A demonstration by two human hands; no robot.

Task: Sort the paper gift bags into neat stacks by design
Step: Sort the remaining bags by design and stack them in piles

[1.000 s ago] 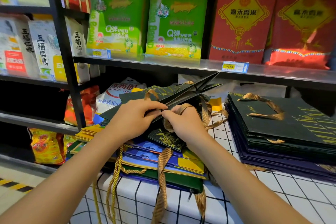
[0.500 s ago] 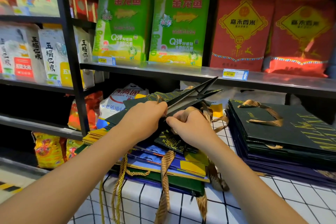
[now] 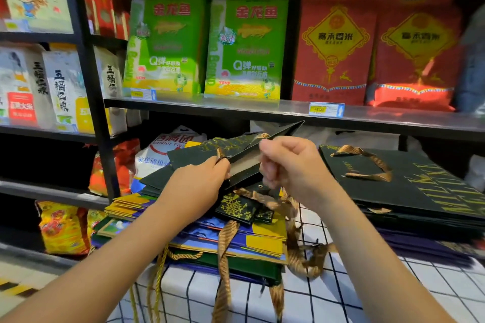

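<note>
A dark green gift bag with gold lettering is held tilted above a mixed pile of blue, yellow and green bags with gold ribbon handles. My left hand grips the bag's near left edge. My right hand pinches its right edge, fingers curled, raised above the pile. A neat stack of dark green bags with gold text lies to the right, over dark purple ones.
The bags lie on a white cloth with a black grid. A metal shelf edge runs just above, carrying green and red rice packs. Black shelf posts and more rice sacks stand on the left.
Both hands have lifted the dark green bag higher off the pile. My right hand rose and moved right along the bag's edge.
</note>
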